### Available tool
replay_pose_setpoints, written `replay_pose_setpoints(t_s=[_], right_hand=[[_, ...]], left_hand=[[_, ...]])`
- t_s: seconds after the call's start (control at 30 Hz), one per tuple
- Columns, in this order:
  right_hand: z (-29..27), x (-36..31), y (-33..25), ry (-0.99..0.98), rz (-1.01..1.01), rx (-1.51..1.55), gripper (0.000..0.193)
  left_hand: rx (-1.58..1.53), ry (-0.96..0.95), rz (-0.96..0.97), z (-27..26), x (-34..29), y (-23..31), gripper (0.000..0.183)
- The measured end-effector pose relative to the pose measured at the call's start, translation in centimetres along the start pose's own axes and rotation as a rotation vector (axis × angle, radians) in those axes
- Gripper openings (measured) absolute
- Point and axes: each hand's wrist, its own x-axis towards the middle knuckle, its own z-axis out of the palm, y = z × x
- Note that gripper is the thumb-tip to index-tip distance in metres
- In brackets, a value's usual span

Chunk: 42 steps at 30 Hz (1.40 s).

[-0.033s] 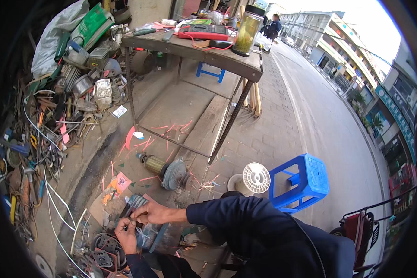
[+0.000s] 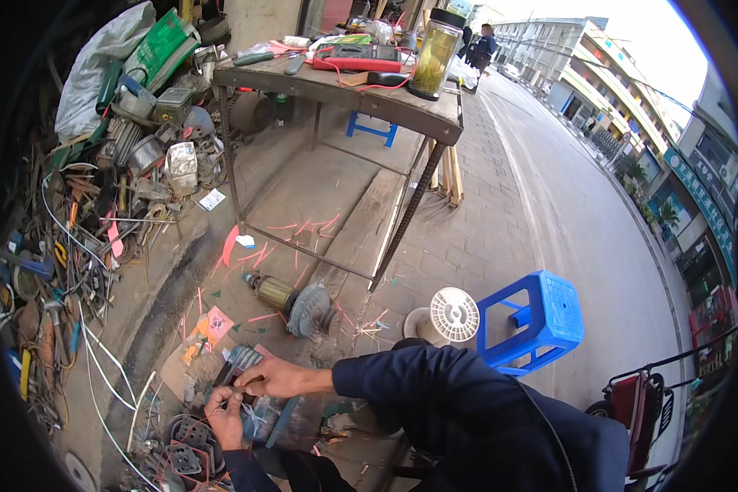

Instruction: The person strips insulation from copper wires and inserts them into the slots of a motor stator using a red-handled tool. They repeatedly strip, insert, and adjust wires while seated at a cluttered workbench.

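Bent over a cluttered ground, a person in dark sleeves brings both hands together, the right hand [image 2: 269, 380] reaching in from the right and the left hand [image 2: 225, 420] rising from below, thumbs and fingers pinched narrow around what appears to be a small dark piece [image 2: 239, 391], too tiny to identify. It sits between the two sets of fingertips, neither hand clearly nearer. Thin pale wires [image 2: 258, 423] lie just beside the left hand, to its right; next to them a blue-grey bar [image 2: 281, 421] slants from upper right to lower left. Beyond, a motor armature [image 2: 273, 292] lies apart on the ground, nearer the right hand, its shaft slanting toward a steel-legged table [image 2: 344, 97] farther off.
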Motion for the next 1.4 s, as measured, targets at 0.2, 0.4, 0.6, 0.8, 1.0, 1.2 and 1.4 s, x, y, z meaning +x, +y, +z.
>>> replay_pose_setpoints(t_s=[0.2, 0.4, 0.6, 0.8, 1.0, 1.2, 1.4], right_hand=[[-1.4, -1.3, 0.3, -0.001, -0.307, 0.03, 0.035], [-1.5, -0.8, -2.1, -0.148, -0.256, -0.349, 0.042], [-1.2, -0.9, 0.9, 0.054, -0.23, 0.086, 0.035], [2.0, -0.2, -0.3, 0.027, 0.291, 0.418, 0.035], [1.2, -1.3, -1.7, 0.256, 0.473, 0.758, 0.023], [3.6, -0.2, -0.7, 0.173, 0.517, 0.804, 0.026], [1.2, -1.5, 2.1, 0.159, -0.087, 0.232, 0.035]], left_hand=[[0.004, -0.093, -0.045, -1.0, 0.3, -0.4, 0.011], [0.032, -0.103, -0.038, -1.6, 0.5, -0.8, 0.01], [0.038, -0.047, -0.078, -0.7, -0.1, -0.6, 0.009], [0.174, 0.072, 0.035, 1.2, -0.9, -0.2, 0.013], [0.314, 0.099, 0.128, 1.2, -1.0, -1.1, 0.012], [0.277, 0.078, 0.119, 1.2, -1.0, -1.4, 0.012], [0.163, -0.095, 0.043, -1.1, -0.1, -0.3, 0.01]])
